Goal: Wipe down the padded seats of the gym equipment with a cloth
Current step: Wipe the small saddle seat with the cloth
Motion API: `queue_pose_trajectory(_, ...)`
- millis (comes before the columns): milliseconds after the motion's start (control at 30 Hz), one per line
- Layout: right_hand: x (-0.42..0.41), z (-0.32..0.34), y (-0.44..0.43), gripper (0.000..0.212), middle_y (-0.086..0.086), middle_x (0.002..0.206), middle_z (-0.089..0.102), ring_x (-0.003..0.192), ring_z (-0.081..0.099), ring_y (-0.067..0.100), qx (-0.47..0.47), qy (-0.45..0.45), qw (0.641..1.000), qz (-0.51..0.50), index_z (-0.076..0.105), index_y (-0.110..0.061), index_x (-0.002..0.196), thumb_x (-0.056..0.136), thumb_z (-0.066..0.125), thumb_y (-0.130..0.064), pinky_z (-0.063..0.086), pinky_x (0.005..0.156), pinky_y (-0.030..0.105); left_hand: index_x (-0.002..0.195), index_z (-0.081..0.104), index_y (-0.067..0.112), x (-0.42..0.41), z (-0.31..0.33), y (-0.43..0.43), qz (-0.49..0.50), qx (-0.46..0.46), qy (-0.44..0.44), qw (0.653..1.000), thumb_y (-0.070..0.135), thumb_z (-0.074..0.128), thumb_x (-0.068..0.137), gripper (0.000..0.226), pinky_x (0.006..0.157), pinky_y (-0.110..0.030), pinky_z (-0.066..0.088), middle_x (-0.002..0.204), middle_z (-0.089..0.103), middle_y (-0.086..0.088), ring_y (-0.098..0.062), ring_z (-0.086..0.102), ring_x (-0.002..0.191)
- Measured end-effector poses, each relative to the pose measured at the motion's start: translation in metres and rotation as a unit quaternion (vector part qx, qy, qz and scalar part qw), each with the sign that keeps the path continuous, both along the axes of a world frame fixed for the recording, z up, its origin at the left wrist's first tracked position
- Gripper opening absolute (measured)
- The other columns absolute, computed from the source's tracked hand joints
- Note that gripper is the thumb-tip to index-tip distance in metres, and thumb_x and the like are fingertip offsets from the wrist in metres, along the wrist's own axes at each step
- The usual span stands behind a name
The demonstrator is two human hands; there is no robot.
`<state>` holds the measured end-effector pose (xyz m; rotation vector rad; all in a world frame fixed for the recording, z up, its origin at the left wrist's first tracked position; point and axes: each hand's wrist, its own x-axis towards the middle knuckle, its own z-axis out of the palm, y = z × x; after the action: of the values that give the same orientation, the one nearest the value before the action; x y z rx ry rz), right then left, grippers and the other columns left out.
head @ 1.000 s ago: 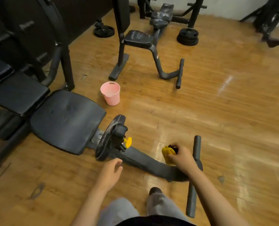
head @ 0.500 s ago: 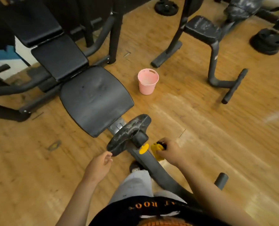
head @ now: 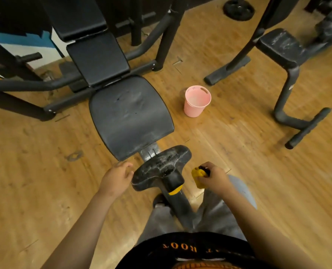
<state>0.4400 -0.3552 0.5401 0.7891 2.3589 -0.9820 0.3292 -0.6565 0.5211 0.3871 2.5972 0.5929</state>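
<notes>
The right hand point(head: 213, 178), lower centre-right of the frame, is clenched around a bunched yellow cloth point(head: 197, 176). A small dark item shows at the top of the fist; what it is cannot be told. The cloth is held in the air just right of the small front pad point(head: 161, 167) and is clear of it.

The left hand point(head: 116, 179) sits just beside that pad's left edge, its fingers loosely curled and grasping nothing. Whether it touches the pad cannot be told.

The small front pad is black and heavily marked with pale dust. It stands on a dark post with a yellow collar point(head: 174, 192).

Above it, at centre frame, lies the wide black seat pad point(head: 128, 115), dented and dusty along its near edge. The back pad point(head: 97, 57) runs from it toward the upper left.

A pink cup point(head: 197, 101) stands upright on the wooden floor point(head: 248, 152), right of the seat pad and apart from it. A second bench point(head: 281, 45) with a scuffed seat stands at upper right.
</notes>
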Motion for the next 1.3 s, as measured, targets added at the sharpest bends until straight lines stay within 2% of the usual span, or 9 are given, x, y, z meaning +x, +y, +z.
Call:
queue_pose_trajectory(200, -0.002, -0.019, 0.025, 0.031, 0.005, 0.094, 0.061, 0.085, 0.058, 0.023, -0.006, -0.010, 0.996, 0.084, 0.056, -0.013, 0.115, 0.085, 0.064, -0.011, 0.050, 0.076, 0.035, 0.122, 0.058, 0.015, 0.062, -0.019, 0.001, 0.058, -0.031, -0.072, 0.995, 0.018, 0.053, 0.095, 0.028, 0.093, -0.032, 0.045, 0.124, 0.061, -0.003, -0.021, 0.056, 0.113)
queue_pose_trajectory(433, -0.031, -0.050, 0.080, 0.024, 0.001, 0.089, 0.061, 0.082, 0.057, 0.019, -0.072, -0.001, 0.978, 0.197, 0.056, -0.018, 0.101, 0.081, 0.069, -0.013, 0.041, 0.065, 0.026, 0.123, 0.058, 0.012, 0.121, -0.018, 0.038, 0.207, -0.097, -0.068, 0.971, 0.021, 0.052, 0.096, 0.029, 0.092, -0.038, 0.047, 0.123, 0.062, -0.008, -0.027, 0.058, 0.111)
queue_pose_trajectory(533, -0.040, -0.056, 0.113, 0.026, 0.004, 0.090, 0.061, 0.084, 0.057, 0.020, -0.081, 0.005, 0.967, 0.241, 0.058, -0.008, 0.105, 0.081, 0.070, -0.010, 0.040, 0.067, 0.028, 0.125, 0.058, 0.010, 0.147, -0.018, 0.088, 0.282, -0.074, -0.064, 0.954, 0.020, 0.054, 0.095, 0.032, 0.093, -0.038, 0.047, 0.124, 0.063, -0.009, -0.029, 0.058, 0.113)
queue_pose_trajectory(600, -0.037, -0.056, 0.137, 0.029, 0.005, 0.092, 0.061, 0.086, 0.058, 0.022, -0.080, 0.001, 0.964, 0.252, 0.057, -0.008, 0.107, 0.081, 0.071, -0.010, 0.039, 0.067, 0.027, 0.125, 0.058, 0.010, 0.170, -0.021, 0.132, 0.278, -0.032, -0.111, 0.954, 0.028, 0.053, 0.091, 0.039, 0.097, -0.034, 0.045, 0.126, 0.062, -0.008, -0.028, 0.056, 0.117)
queue_pose_trajectory(700, -0.020, -0.058, 0.166, 0.026, 0.006, 0.087, 0.062, 0.082, 0.059, 0.024, -0.061, -0.006, 0.968, 0.245, 0.057, -0.010, 0.102, 0.080, 0.070, -0.012, 0.042, 0.065, 0.030, 0.118, 0.063, 0.010, 0.206, -0.024, 0.186, 0.251, 0.036, -0.182, 0.950, 0.029, 0.054, 0.085, 0.039, 0.096, -0.028, 0.044, 0.121, 0.064, -0.007, -0.023, 0.060, 0.112)
queue_pose_trajectory(800, 0.005, -0.063, 0.173, 0.022, 0.007, 0.086, 0.065, 0.079, 0.061, 0.024, -0.054, -0.029, 0.973, 0.221, 0.057, -0.013, 0.100, 0.080, 0.068, -0.015, 0.045, 0.064, 0.033, 0.115, 0.063, 0.010, 0.224, -0.029, 0.189, 0.258, 0.035, -0.163, 0.952, 0.014, 0.059, 0.091, 0.024, 0.095, -0.031, 0.045, 0.117, 0.065, -0.006, -0.022, 0.060, 0.109)
queue_pose_trajectory(933, 0.036, -0.070, 0.155, 0.020, 0.007, 0.086, 0.066, 0.078, 0.061, 0.023, -0.074, -0.040, 0.977, 0.194, 0.056, -0.017, 0.098, 0.081, 0.066, -0.014, 0.044, 0.061, 0.031, 0.122, 0.059, 0.011, 0.234, -0.038, 0.159, 0.290, -0.011, -0.122, 0.949, 0.016, 0.056, 0.094, 0.029, 0.095, -0.030, 0.045, 0.122, 0.064, -0.003, -0.024, 0.058, 0.114)
queue_pose_trajectory(1133, 0.086, -0.082, 0.114, 0.028, 0.006, 0.088, 0.063, 0.083, 0.059, 0.022, -0.081, -0.025, 0.988, 0.132, 0.061, -0.010, 0.109, 0.081, 0.067, -0.013, 0.041, 0.067, 0.026, 0.118, 0.059, 0.013, 0.252, -0.056, 0.133, 0.251, 0.019, -0.137, 0.958, 0.018, 0.055, 0.094, 0.025, 0.094, -0.034, 0.046, 0.119, 0.064, -0.003, -0.024, 0.058, 0.112)
queue_pose_trajectory(1300, 0.100, -0.074, 0.077, 0.023, 0.003, 0.088, 0.060, 0.084, 0.057, 0.021, -0.106, 0.002, 0.988, 0.114, 0.060, -0.013, 0.101, 0.080, 0.070, -0.010, 0.040, 0.069, 0.026, 0.112, 0.063, 0.012, 0.255, -0.048, 0.109, 0.242, 0.036, -0.124, 0.962, 0.015, 0.056, 0.094, 0.020, 0.095, -0.029, 0.044, 0.116, 0.066, -0.003, -0.021, 0.059, 0.112)
